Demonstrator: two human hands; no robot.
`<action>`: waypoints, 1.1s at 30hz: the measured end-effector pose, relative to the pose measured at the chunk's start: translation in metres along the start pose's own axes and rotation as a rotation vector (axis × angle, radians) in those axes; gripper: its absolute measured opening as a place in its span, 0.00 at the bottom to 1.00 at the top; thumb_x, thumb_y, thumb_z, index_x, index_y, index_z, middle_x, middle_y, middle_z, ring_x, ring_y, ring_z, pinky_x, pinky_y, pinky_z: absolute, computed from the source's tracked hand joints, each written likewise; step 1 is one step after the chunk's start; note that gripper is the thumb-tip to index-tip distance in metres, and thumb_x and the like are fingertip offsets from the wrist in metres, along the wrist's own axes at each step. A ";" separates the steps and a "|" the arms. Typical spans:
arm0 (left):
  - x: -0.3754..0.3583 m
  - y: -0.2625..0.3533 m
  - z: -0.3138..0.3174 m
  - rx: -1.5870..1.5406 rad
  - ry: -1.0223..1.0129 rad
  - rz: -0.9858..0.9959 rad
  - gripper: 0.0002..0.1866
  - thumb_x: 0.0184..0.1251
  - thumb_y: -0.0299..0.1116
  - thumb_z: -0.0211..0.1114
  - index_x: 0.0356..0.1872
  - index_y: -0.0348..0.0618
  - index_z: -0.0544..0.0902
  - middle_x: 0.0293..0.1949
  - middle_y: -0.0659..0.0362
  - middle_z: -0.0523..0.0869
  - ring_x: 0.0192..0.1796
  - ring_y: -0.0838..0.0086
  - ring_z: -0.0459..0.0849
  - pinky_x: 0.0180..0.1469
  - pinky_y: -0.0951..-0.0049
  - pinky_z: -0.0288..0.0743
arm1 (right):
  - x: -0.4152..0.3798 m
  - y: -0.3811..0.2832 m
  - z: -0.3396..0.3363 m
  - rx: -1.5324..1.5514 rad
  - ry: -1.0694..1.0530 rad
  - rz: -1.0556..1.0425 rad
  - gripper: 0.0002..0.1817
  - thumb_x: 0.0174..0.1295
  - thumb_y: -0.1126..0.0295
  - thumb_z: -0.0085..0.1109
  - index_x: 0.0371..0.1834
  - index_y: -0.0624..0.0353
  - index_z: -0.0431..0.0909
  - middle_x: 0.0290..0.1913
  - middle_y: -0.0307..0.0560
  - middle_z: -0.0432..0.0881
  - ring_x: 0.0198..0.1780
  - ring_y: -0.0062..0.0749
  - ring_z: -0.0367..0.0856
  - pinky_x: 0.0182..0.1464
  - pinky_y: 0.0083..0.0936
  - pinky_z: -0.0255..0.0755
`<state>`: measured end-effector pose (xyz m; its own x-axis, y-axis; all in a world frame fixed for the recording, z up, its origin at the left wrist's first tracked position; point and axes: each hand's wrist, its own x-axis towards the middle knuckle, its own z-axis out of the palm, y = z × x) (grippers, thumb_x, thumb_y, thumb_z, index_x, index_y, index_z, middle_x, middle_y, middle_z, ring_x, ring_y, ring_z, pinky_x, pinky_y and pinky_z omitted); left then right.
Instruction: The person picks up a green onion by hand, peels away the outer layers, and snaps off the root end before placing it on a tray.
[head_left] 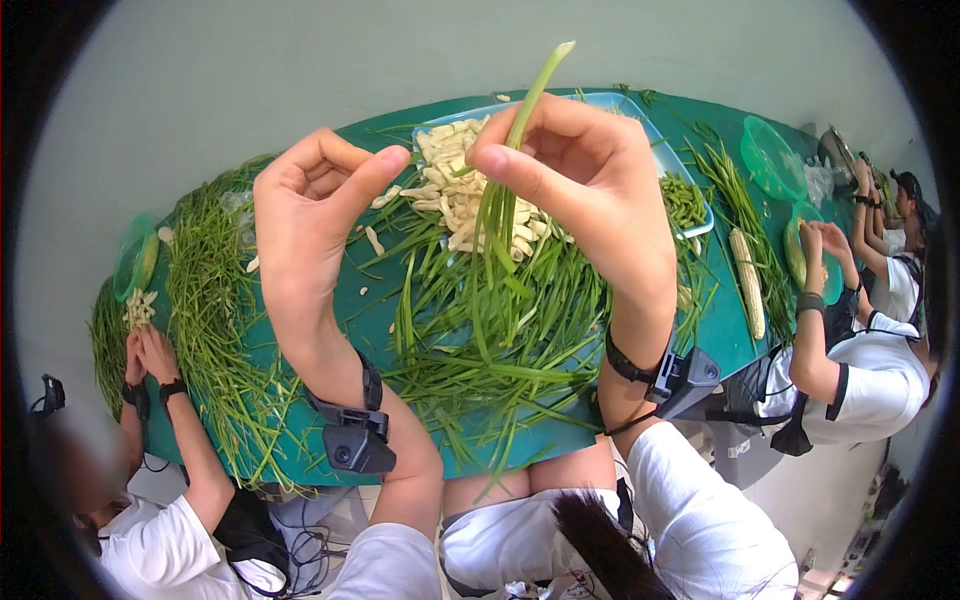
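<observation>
My right hand (580, 170) is raised above the table and pinches a green leafy stalk (522, 125), its pale end pointing up and its long leaves hanging down. To its left, my left hand (325, 185) is raised too, thumb and curled fingers close together; whether something small is between them cannot be made out. Below and behind my hands, a blue-rimmed tray (655, 135) holds pale cut pieces (455, 185) and short green pieces (683, 203). Loose green leaves (500, 320) lie heaped on the table in front of me.
More green stalks (210, 280) cover the left of the green table (350, 310). A corn cob (747, 285) and green baskets (772, 160) are at the right. People work at both sides, with a co-worker's hands (152, 352) near a green basket (137, 258) at left.
</observation>
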<state>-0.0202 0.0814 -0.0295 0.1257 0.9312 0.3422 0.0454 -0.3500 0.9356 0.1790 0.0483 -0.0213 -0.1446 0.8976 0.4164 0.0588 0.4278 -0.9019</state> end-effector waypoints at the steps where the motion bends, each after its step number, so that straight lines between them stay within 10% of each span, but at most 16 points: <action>1: 0.000 0.001 0.000 0.008 0.008 0.002 0.08 0.54 0.28 0.72 0.25 0.37 0.81 0.23 0.64 0.82 0.26 0.87 0.74 0.32 0.87 0.64 | 0.000 0.001 0.000 -0.004 -0.003 -0.003 0.07 0.59 0.74 0.62 0.35 0.67 0.79 0.30 0.38 0.79 0.33 0.17 0.76 0.35 0.15 0.69; 23: 0.005 -0.006 -0.005 0.119 0.048 -0.033 0.12 0.61 0.26 0.65 0.46 0.36 0.82 0.34 0.58 0.87 0.37 0.81 0.81 0.46 0.79 0.72 | 0.001 0.010 0.000 -0.003 0.025 -0.074 0.08 0.54 0.71 0.64 0.32 0.65 0.80 0.21 0.36 0.77 0.24 0.14 0.70 0.28 0.15 0.64; 26: 0.012 -0.017 -0.010 0.257 0.022 -0.099 0.13 0.63 0.29 0.63 0.49 0.38 0.80 0.37 0.57 0.86 0.41 0.80 0.81 0.50 0.77 0.71 | 0.000 0.001 -0.009 -0.036 -0.040 0.016 0.09 0.58 0.72 0.63 0.36 0.68 0.79 0.34 0.41 0.80 0.38 0.20 0.76 0.41 0.19 0.70; 33: 0.017 -0.023 0.010 0.295 -0.141 -0.065 0.23 0.72 0.45 0.50 0.59 0.43 0.75 0.55 0.59 0.79 0.51 0.74 0.76 0.57 0.72 0.64 | 0.003 0.009 -0.019 -0.016 0.106 0.019 0.09 0.60 0.71 0.62 0.38 0.67 0.79 0.33 0.40 0.81 0.34 0.19 0.77 0.38 0.17 0.71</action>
<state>-0.0090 0.1039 -0.0461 0.2484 0.9365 0.2475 0.3399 -0.3236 0.8830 0.1978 0.0571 -0.0259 -0.0385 0.9116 0.4093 0.0765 0.4111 -0.9084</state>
